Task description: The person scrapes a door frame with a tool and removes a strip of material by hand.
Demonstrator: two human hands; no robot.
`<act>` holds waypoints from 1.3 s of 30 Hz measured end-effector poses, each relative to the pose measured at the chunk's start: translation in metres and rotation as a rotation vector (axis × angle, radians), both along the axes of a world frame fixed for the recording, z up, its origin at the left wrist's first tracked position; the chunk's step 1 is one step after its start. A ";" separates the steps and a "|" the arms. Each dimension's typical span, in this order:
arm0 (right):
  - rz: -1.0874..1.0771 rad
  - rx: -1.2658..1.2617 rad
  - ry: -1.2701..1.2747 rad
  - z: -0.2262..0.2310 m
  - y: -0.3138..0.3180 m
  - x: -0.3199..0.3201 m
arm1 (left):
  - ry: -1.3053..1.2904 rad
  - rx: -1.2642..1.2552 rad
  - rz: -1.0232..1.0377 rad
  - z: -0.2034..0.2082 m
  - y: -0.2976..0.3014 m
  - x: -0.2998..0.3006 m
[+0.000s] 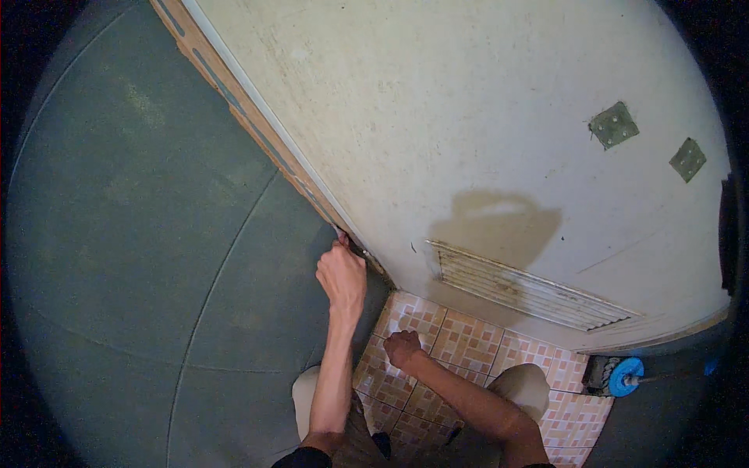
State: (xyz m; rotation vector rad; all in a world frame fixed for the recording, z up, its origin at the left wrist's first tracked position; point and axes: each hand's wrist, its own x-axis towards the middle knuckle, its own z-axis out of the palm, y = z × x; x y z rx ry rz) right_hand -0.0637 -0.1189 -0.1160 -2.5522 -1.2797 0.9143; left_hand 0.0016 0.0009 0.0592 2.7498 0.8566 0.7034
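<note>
My left hand point(341, 274) is closed and raised to the lower part of a bare wooden door frame strip point(269, 140). A small thin pale tip shows at its fingers, against the wood; its kind I cannot make out. Grey elongated patches run along the strip, whose outer edge looks ragged beside the grey-green wall point(156, 203). To the strip's right is a white door point(406, 117) with dirt marks. My right hand point(403, 349) is curled into a fist low over the tiled floor point(468, 335); whatever lies inside it, if anything, is hidden.
A dirty slatted vent point(530, 285) is set low in the door. Two dark square patches point(614, 125) mark the door's right side. A blue round object point(626, 377) with a rod stands on the floor at right. My bent knees point(521, 390) are below.
</note>
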 end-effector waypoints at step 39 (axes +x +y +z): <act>0.020 0.097 -0.007 0.014 -0.006 0.004 | -0.126 -0.077 0.009 0.003 -0.006 0.000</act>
